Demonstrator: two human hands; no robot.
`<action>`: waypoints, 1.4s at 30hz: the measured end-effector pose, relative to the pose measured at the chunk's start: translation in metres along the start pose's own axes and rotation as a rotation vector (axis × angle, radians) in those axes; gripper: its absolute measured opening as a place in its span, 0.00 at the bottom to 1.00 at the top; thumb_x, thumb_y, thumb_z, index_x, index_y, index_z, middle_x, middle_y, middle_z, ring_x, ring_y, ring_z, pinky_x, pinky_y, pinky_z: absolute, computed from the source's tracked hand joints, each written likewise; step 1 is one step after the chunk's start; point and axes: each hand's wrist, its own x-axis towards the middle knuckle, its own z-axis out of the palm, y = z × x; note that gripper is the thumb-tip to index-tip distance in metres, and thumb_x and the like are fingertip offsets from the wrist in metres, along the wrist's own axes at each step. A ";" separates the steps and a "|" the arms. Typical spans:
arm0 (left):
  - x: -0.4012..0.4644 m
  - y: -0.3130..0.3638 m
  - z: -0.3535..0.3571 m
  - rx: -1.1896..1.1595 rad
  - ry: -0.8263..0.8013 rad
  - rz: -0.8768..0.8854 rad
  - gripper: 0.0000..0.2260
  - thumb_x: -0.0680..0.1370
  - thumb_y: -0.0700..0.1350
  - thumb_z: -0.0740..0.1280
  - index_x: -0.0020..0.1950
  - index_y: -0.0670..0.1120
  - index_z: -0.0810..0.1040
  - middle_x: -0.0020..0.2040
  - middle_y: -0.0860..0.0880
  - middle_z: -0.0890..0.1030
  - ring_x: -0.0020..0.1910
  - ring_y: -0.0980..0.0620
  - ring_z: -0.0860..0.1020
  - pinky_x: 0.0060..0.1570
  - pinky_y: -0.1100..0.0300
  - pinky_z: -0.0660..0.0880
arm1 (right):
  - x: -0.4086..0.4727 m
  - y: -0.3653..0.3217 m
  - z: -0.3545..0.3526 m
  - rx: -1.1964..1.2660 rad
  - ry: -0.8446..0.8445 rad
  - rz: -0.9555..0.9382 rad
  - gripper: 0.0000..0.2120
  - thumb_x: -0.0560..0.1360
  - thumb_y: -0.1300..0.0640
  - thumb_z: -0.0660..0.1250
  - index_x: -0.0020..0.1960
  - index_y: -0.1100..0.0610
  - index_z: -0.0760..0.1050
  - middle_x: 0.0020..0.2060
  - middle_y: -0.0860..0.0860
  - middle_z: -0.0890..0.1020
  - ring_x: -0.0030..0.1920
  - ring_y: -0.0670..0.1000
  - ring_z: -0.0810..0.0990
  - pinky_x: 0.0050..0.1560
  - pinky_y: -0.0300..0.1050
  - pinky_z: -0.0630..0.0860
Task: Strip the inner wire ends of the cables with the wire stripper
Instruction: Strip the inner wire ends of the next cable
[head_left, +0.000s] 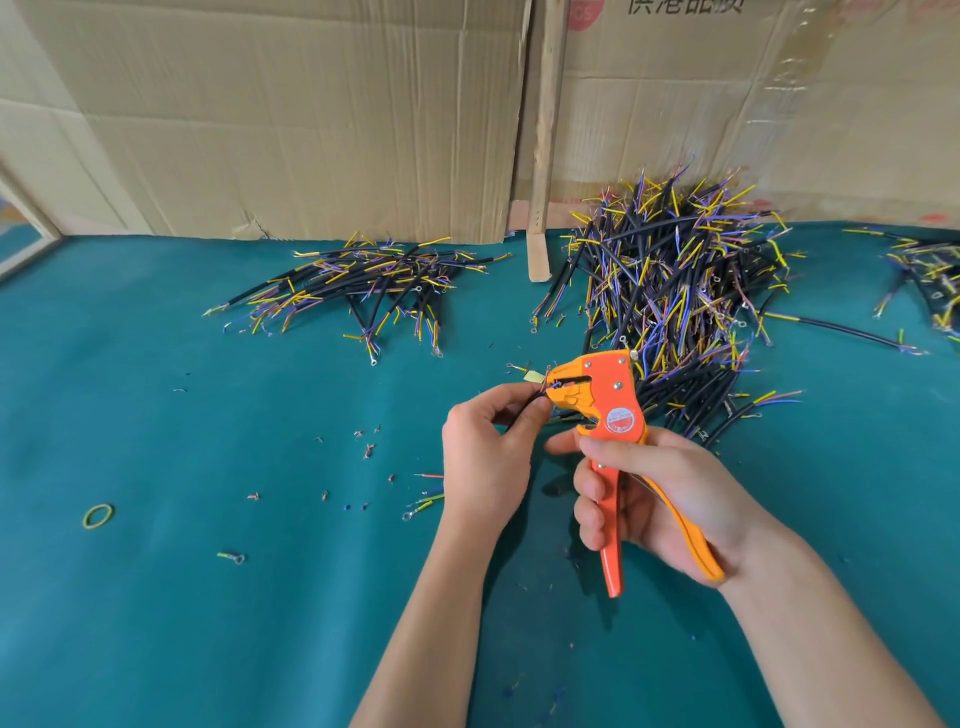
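Observation:
My right hand (654, 499) grips the handles of an orange wire stripper (608, 400), its jaws pointing left above the table. My left hand (488, 447) pinches a short black cable (524, 413) and holds its coloured inner wire ends in the stripper's jaws. A big heap of black cables (670, 291) with yellow, blue and brown inner wires lies behind the tool on the right. A smaller, flatter pile of cables (363, 283) lies at the back, left of centre.
The teal table cover (208, 597) carries scattered insulation scraps (363, 447), a yellow-green rubber band (97, 515) and a loose ring-terminal piece (232, 557). Cardboard sheets (291, 114) and a wooden slat (543, 156) stand at the back. More cables (924, 275) lie at the far right.

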 end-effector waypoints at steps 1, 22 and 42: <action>0.000 0.000 0.000 0.003 0.002 0.001 0.14 0.76 0.40 0.74 0.41 0.61 0.82 0.35 0.64 0.82 0.35 0.64 0.76 0.41 0.69 0.72 | 0.000 0.000 0.000 0.000 0.002 0.000 0.13 0.74 0.59 0.70 0.54 0.67 0.82 0.33 0.58 0.75 0.30 0.58 0.76 0.31 0.50 0.77; -0.004 0.001 0.004 0.128 0.074 0.017 0.06 0.76 0.40 0.73 0.47 0.51 0.87 0.40 0.56 0.85 0.41 0.56 0.80 0.46 0.62 0.75 | 0.001 0.002 -0.002 -0.026 -0.019 -0.007 0.17 0.70 0.59 0.75 0.56 0.67 0.81 0.36 0.61 0.75 0.34 0.61 0.77 0.34 0.55 0.79; -0.002 0.001 0.001 0.067 0.063 -0.017 0.06 0.75 0.40 0.74 0.48 0.49 0.88 0.37 0.59 0.85 0.35 0.62 0.77 0.40 0.70 0.71 | 0.009 0.009 0.003 -0.024 0.057 -0.063 0.18 0.73 0.52 0.71 0.56 0.65 0.81 0.28 0.54 0.66 0.21 0.51 0.65 0.24 0.42 0.66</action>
